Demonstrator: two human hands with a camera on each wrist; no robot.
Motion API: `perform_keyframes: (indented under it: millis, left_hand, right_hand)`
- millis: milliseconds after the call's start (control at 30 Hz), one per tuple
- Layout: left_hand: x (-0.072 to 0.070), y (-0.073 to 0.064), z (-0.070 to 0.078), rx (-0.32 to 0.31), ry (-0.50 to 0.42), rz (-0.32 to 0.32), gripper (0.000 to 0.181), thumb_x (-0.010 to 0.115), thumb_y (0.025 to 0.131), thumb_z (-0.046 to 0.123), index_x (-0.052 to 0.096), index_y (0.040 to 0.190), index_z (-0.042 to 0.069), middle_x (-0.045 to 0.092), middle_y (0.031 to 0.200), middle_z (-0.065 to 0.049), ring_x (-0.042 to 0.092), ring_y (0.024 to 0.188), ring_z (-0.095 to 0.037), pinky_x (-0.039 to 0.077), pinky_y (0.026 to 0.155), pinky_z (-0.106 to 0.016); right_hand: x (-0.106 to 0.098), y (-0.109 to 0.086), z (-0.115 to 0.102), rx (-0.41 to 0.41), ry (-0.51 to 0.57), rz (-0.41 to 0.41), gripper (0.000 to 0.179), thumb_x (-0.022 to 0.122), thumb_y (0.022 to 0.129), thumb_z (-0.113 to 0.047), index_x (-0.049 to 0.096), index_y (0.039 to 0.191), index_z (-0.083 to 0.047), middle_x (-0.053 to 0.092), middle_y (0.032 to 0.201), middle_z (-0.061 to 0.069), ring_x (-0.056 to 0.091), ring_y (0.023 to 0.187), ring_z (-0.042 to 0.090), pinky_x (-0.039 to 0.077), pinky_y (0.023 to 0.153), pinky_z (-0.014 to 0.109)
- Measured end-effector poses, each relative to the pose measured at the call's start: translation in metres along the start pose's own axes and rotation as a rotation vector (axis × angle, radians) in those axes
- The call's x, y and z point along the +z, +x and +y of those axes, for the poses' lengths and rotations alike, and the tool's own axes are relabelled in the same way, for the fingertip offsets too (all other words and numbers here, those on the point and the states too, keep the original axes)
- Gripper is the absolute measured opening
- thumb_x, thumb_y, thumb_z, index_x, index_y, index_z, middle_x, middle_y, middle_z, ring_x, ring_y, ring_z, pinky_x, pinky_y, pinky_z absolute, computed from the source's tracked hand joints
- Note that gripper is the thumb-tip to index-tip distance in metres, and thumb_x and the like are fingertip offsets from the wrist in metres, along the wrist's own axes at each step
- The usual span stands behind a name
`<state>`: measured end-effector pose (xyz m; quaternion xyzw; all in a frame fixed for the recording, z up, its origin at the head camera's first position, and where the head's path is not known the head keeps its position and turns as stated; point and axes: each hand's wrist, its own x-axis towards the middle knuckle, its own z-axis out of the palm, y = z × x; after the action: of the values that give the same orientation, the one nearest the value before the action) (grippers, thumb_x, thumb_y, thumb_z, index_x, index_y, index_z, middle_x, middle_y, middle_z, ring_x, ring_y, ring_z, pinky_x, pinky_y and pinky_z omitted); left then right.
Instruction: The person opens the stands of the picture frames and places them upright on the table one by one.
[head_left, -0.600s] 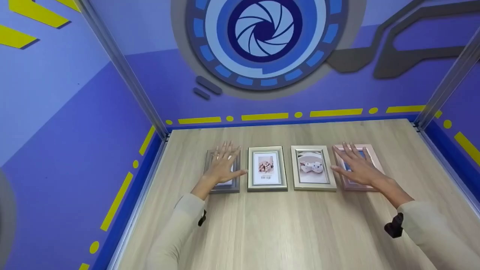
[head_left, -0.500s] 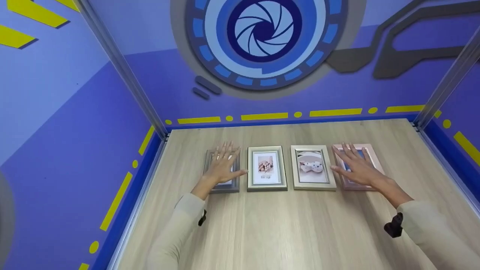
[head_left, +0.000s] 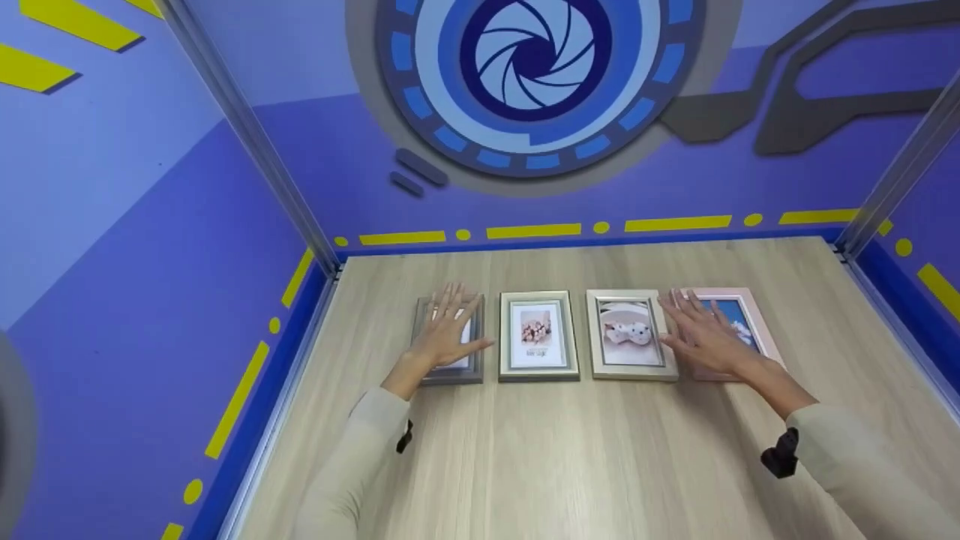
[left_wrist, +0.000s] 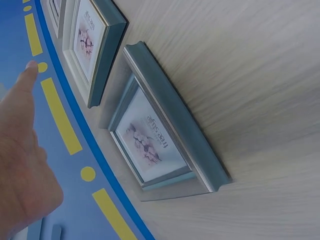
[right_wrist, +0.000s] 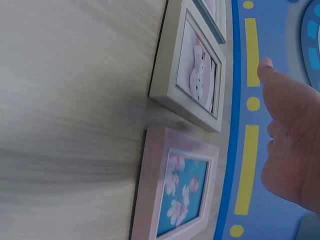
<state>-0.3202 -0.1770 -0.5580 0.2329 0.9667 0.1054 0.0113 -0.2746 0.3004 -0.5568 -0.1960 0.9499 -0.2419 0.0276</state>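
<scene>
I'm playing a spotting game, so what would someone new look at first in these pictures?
Probably the big blue round design with its swirly middle, on the back wall. Next, the four picture frames in a row on the wood-grained table below it. Then the person's left hand, spread over the grey frame at one end, and right hand, over the pink frame at the other.
</scene>
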Motion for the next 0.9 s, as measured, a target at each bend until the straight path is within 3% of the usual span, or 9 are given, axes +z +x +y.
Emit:
perform_keyframes:
  millis: [267,500,700,900]
  left_hand:
    - [0.001,-0.011,-0.01,-0.033,-0.021,-0.007,0.091,0.059,0.096,0.06,0.021,0.164,0.013,0.004,0.171,-0.023,0.001,0.159,-0.043,0.001,0.126,-0.066]
    - [0.01,-0.012,-0.008,0.001,-0.037,-0.014,0.088,0.055,0.098,0.057,0.02,0.164,0.01,0.005,0.17,-0.026,0.003,0.158,-0.045,0.003,0.126,-0.065]
    - [0.02,0.008,0.014,0.05,-0.036,-0.044,0.083,0.051,0.101,0.055,0.019,0.164,0.009,0.008,0.17,-0.025,0.007,0.158,-0.044,0.004,0.128,-0.062]
    - [0.034,0.039,0.057,0.103,-0.051,-0.066,0.075,0.05,0.104,0.046,0.021,0.163,0.009,0.01,0.169,-0.026,0.007,0.158,-0.043,0.004,0.128,-0.06]
  right_hand:
    - [0.016,0.017,-0.021,-0.032,0.029,-0.025,0.068,0.056,0.104,-0.035,0.03,0.16,-0.004,0.014,0.166,0.032,0.001,0.154,0.053,-0.002,0.124,0.069]
    - [0.023,0.017,-0.022,-0.042,0.057,-0.026,0.068,0.059,0.103,-0.032,0.033,0.159,-0.005,0.015,0.166,0.032,-0.003,0.154,0.054,-0.005,0.124,0.068]
    - [0.016,0.005,-0.006,0.01,0.021,-0.038,0.067,0.057,0.104,-0.036,0.034,0.158,-0.003,0.017,0.165,0.032,0.009,0.154,0.052,0.005,0.122,0.072]
    - [0.002,-0.013,0.019,0.037,-0.081,0.046,0.051,0.061,0.101,-0.021,0.051,0.143,0.007,0.048,0.147,0.037,0.042,0.138,0.057,0.034,0.112,0.072]
